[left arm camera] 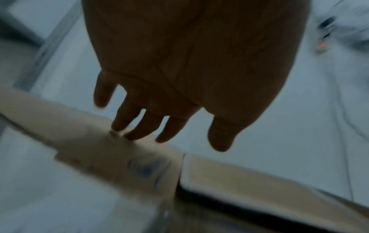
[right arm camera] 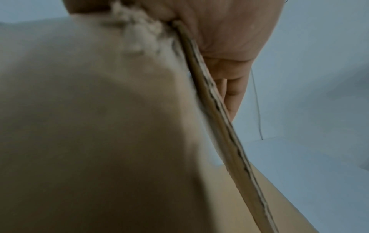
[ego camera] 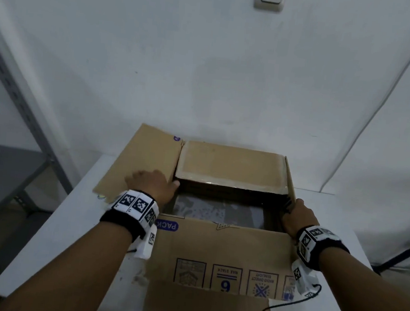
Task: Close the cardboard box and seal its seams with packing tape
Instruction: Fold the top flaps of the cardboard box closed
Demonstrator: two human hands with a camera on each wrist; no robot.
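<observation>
Where wall (ego camera: 157, 63) meets table (ego camera: 67, 217): box (ego camera: 214, 251), perhaps shelving (ego camera: 16, 102).

The box (ego camera: 224, 255) sits open in the lower middle of the frame, brown cardboard, handling symbols printed upside down on its near side. Far flap (ego camera: 230, 166) folded in over the opening, left flap (ego camera: 141, 159) splayed outward, right flap (ego camera: 290, 186) upright, edge-on, near flap hanging down.

The box's near flap (ego camera: 214, 254) reads upside down "MAX STACK 6".
</observation>
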